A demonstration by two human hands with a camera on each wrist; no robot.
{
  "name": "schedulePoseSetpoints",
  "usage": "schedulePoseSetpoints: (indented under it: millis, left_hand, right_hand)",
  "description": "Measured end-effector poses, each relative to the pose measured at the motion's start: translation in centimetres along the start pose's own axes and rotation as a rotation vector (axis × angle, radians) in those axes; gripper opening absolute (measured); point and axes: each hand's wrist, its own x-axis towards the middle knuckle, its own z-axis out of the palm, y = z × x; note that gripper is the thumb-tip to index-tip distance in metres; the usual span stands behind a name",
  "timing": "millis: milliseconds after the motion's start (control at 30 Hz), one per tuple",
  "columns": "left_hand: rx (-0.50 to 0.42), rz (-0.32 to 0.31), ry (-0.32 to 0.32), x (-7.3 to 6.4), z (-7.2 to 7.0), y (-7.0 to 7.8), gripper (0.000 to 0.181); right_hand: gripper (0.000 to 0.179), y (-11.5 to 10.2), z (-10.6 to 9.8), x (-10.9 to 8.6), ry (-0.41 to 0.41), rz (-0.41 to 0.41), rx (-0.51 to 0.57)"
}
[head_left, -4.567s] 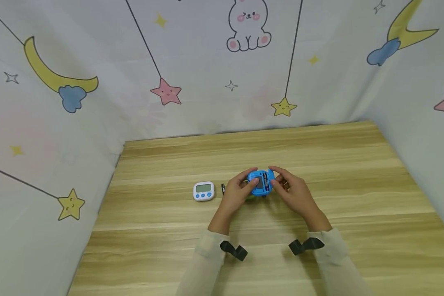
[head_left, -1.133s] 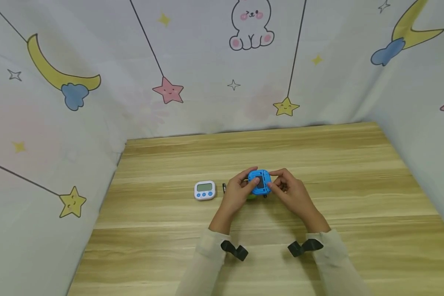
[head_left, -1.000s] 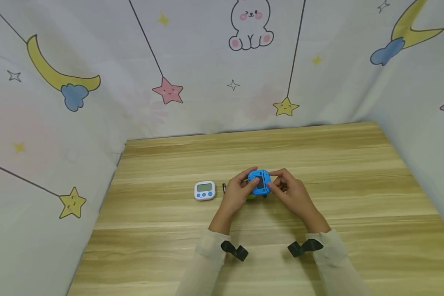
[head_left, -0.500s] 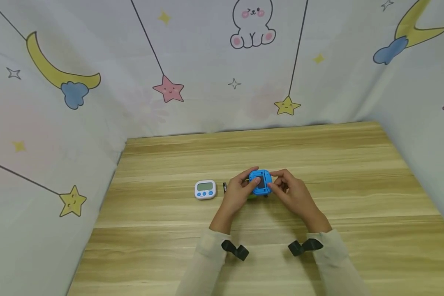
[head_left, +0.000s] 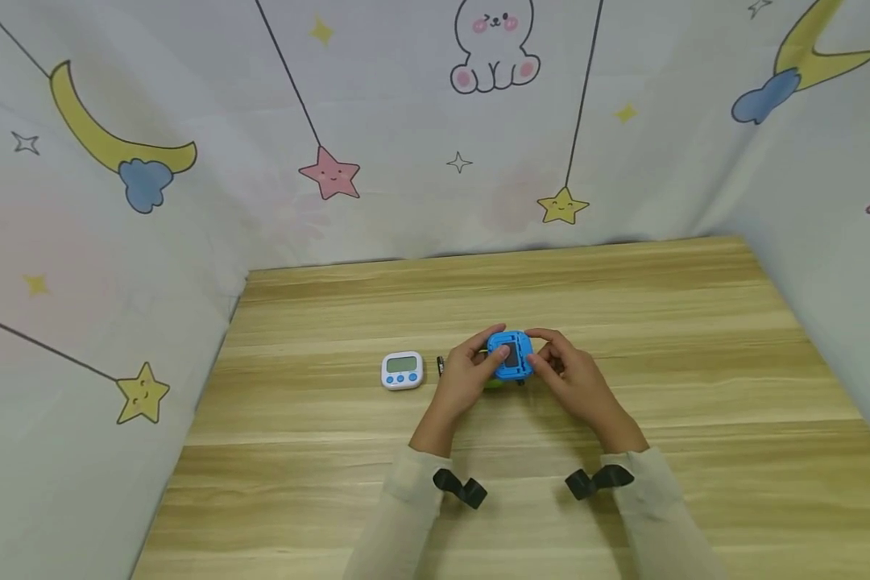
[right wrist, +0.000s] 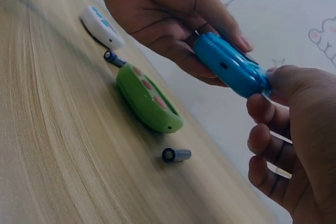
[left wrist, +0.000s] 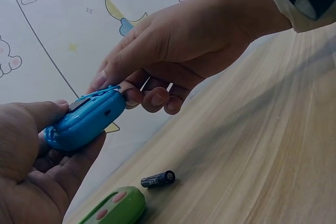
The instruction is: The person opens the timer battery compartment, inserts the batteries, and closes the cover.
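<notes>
A blue digital timer (head_left: 510,355) is held back side up above the table. My left hand (head_left: 466,376) grips its left side, thumb across the back. The thumb and index finger of my right hand (head_left: 578,385) pinch its right edge, by the battery cover; the other fingers are curled loosely. Whether the cover sits fully in place is too small to tell. Beneath the hands a green timer (right wrist: 144,98) lies on the table, mostly hidden in the head view. One battery (right wrist: 177,155) lies near its end, another battery (right wrist: 114,59) at its other end.
A white timer (head_left: 402,371) with blue buttons lies face up to the left of the hands. The wooden table (head_left: 319,467) meets patterned cloth walls (head_left: 406,105) at the back and sides.
Several seconds ago the battery compartment was uncovered, with a battery showing and the blue cover in my right fingers. The cover now lies over it. Lately my right fingertips shift only slightly.
</notes>
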Motion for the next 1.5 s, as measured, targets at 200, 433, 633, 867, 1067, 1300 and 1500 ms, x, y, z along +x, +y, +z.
schedulePoseSetpoints:
  millis: [200, 433, 633, 867, 1067, 1300, 1500]
  left_hand:
    - [0.004, 0.005, -0.004, 0.0, -0.1, 0.0, 0.051]
    - [0.017, -0.020, -0.030, -1.1, -0.3, 3.1, 0.043]
    - [0.023, -0.003, -0.043, -1.3, -0.5, 3.8, 0.043]
    - [-0.004, 0.009, -0.053, -1.3, -0.6, 3.8, 0.043]
    - [-0.029, 0.027, -0.066, -1.3, -0.4, 3.9, 0.043]
    - [-0.043, 0.052, -0.082, -1.3, -0.2, 3.9, 0.043]
    - [-0.042, 0.042, -0.089, -1.4, -0.2, 3.9, 0.043]
  right_hand:
    - [0.037, -0.1, 0.1, 0.1, 0.002, 0.000, 0.003]
    - [0.037, -0.1, 0.3, 0.1, 0.032, -0.011, 0.023]
    - [0.043, -0.1, 0.7, 0.1, 0.068, 0.003, 0.068]
    - [0.043, -1.2, 0.7, 0.2, 0.067, 0.046, 0.113]
    - [0.035, -3.6, -0.4, 0.1, 0.007, 0.069, 0.198]
    - [0.030, -3.8, -0.7, 0.0, -0.014, 0.087, 0.258]
    - [0.031, -1.9, -0.2, -0.1, 0.009, 0.082, 0.291]
